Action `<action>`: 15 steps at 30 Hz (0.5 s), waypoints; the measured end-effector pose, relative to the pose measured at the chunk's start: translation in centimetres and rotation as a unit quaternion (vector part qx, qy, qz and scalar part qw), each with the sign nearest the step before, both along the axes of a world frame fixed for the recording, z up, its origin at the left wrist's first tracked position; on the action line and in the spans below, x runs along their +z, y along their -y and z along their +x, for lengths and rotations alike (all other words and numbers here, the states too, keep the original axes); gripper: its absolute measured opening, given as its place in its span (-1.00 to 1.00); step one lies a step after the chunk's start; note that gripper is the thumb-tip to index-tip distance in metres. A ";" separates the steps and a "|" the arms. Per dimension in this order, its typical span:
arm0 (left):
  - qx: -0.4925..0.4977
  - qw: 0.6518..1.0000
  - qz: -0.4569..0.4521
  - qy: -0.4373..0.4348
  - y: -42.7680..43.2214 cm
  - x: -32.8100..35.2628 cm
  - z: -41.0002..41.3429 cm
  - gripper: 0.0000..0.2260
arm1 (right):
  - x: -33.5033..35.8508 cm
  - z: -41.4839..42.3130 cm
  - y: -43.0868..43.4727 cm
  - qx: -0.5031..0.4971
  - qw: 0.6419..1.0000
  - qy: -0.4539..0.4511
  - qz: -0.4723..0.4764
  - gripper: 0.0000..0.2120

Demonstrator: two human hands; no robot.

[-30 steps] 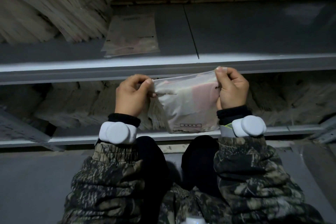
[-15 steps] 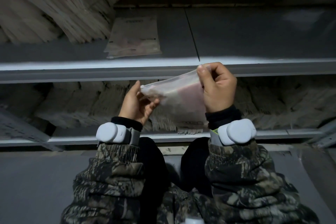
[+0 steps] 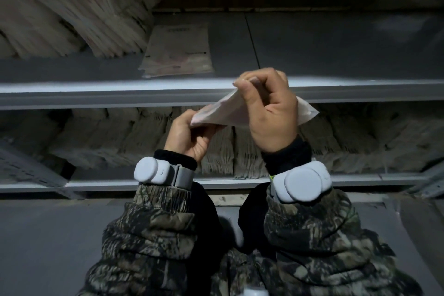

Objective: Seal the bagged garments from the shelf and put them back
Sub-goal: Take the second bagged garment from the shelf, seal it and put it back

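Holds the bagged garment (image 3: 223, 113) in the air before the shelf (image 3: 120, 94) front edge, left grip (image 3: 189, 137) pinching its low left corner, right grip (image 3: 269, 113) clamped over its raised top edge and hiding its middle. Behind, on the shelf: one flat bag (image 3: 177, 50) beside leaning stacks of bags (image 3: 72, 7); below, a packed row of bags (image 3: 108, 137). Compared with a second ago, no longer facing the camera but turned nearly edge-on, one end now poking out right of the right grip.
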State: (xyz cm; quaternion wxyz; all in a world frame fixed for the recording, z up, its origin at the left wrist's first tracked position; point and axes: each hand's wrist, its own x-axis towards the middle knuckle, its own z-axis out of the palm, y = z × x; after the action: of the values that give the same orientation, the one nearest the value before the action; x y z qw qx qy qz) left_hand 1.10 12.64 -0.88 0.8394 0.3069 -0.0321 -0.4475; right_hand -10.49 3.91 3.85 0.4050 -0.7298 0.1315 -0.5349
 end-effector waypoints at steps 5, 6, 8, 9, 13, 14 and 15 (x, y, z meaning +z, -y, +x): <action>-0.032 0.998 -0.062 0.005 -0.1 0.9 -0.1 -0.53 | 1.5 -0.7 -0.6 -0.023 0.998 0.045 -0.045 -0.88; -0.033 0.996 -0.077 0.002 -0.1 1.2 -0.3 -0.54 | 1.7 -0.8 -0.9 -0.027 0.997 0.048 -0.058 -0.88; -0.026 0.995 -0.092 0.001 -0.1 1.7 -0.8 -0.59 | 2.0 -1.0 -1.2 -0.032 0.995 0.049 -0.077 -0.86; -0.018 0.995 -0.098 0.005 -0.1 1.9 -1.1 -0.61 | 2.1 -1.0 -1.3 -0.028 0.995 0.048 -0.079 -0.85; 0.005 0.992 -0.120 0.036 -0.1 2.1 -1.5 -0.62 | 1.7 -0.9 -1.3 -0.005 0.998 0.037 -0.042 -0.78; 0.011 0.992 -0.119 0.051 -0.2 2.1 -1.6 -0.61 | 1.5 -0.9 -1.2 -0.004 0.999 0.034 -0.031 -0.75; 0.020 0.991 -0.115 0.068 -0.2 2.1 -1.6 -0.60 | 1.3 -1.0 -1.1 -0.002 0.999 0.029 -0.021 -0.72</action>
State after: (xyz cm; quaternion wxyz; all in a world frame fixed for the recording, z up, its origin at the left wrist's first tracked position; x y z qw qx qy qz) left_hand -0.50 12.87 1.23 0.8737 0.2385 -0.1343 -0.4021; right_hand -11.49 5.01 5.19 0.3924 -0.7218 0.1096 -0.5594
